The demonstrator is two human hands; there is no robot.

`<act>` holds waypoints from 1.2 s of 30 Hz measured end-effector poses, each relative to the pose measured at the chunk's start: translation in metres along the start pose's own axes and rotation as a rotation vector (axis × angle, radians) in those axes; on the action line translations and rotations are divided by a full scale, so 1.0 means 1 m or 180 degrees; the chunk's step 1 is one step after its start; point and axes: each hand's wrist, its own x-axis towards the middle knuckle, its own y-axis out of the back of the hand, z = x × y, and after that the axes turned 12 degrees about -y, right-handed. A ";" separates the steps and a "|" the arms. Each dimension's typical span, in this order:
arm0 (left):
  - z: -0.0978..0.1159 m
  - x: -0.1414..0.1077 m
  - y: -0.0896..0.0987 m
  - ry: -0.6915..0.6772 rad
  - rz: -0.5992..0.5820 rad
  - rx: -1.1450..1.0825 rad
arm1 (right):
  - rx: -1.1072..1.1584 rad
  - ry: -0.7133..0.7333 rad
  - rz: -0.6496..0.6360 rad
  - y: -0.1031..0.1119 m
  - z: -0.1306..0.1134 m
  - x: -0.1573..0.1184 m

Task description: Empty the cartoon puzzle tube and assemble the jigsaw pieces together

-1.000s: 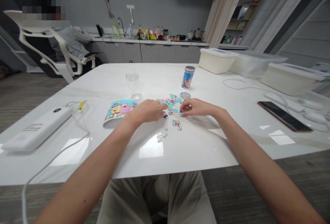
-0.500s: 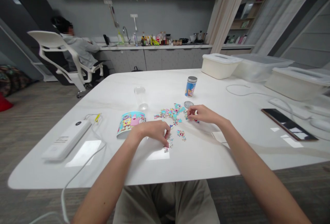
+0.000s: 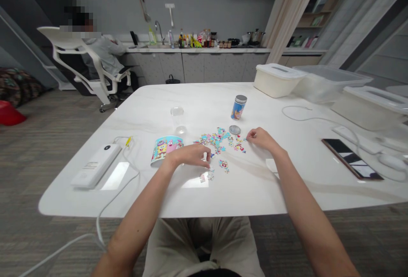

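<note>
Colourful jigsaw pieces point(image 3: 218, 138) lie in a loose pile on the white table. My left hand point(image 3: 196, 155) is over the pile's near left side, thumb and forefinger curved towards each other, with a gap between them and nothing visible inside. Pale pieces point(image 3: 210, 175) lie just below its fingertips, and a small joined cluster point(image 3: 224, 164) is to its right. My right hand point(image 3: 259, 137) is at the pile's right edge, fingers pinched at a small piece too tiny to make out fully. A round metal lid point(image 3: 235, 129) and an upright blue can point(image 3: 239, 107) stand beyond.
A curved cartoon card point(image 3: 166, 148) and a clear container point(image 3: 178, 120) are left of the pile. A white power box point(image 3: 97, 165) with a cable lies further left. Right are a phone point(image 3: 350, 158) and storage boxes point(image 3: 279, 80). A person point(image 3: 103, 53) sits behind.
My right hand has moved right, off the pile, uncovering pieces there. My left hand has lifted slightly away from the pale pieces, its finger gap wider. The camera view has shifted.
</note>
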 end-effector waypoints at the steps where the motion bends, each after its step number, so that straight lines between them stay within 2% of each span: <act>1: 0.000 0.001 -0.001 0.0008 0.0028 0.0026 | -0.0014 0.0031 0.0062 -0.001 0.000 0.000; 5: -0.002 0.004 -0.005 0.0032 -0.0035 0.0104 | 0.0001 0.0176 0.0377 -0.002 -0.010 -0.003; 8: -0.004 0.007 -0.009 -0.0012 -0.0101 0.0114 | 0.0235 0.0473 0.0549 -0.002 -0.026 -0.014; 10: -0.006 0.009 -0.011 -0.0097 -0.0118 0.0084 | 0.0336 0.0636 0.0473 -0.004 -0.036 -0.029; 12: -0.007 0.011 -0.012 -0.0168 -0.0117 0.0103 | 0.0359 0.0720 0.0212 -0.009 -0.044 -0.050; 14: -0.007 0.012 -0.014 -0.0178 -0.0102 0.0164 | 0.0402 0.0623 -0.0003 -0.017 -0.047 -0.075; 16: -0.007 0.013 -0.015 -0.0149 -0.0080 0.0216 | 0.0551 0.0503 -0.0024 -0.027 -0.045 -0.101; 21: -0.005 0.013 -0.016 -0.0223 -0.0084 0.0224 | 0.0982 0.0011 0.0368 -0.049 -0.037 -0.156; 23: -0.003 0.013 -0.016 -0.0265 -0.0076 0.0177 | 0.1019 0.0021 0.0552 -0.053 -0.036 -0.168; 26: -0.001 0.014 -0.016 -0.0336 -0.0087 0.0027 | 0.1085 -0.0005 0.0627 -0.054 -0.038 -0.174; 30: -0.002 0.016 -0.017 -0.0489 -0.0155 -0.0218 | 0.1148 -0.0109 0.0534 -0.052 -0.039 -0.172; 36: -0.006 0.016 -0.019 -0.0621 -0.0093 -0.0028 | 0.1138 -0.0061 0.0399 -0.050 -0.038 -0.171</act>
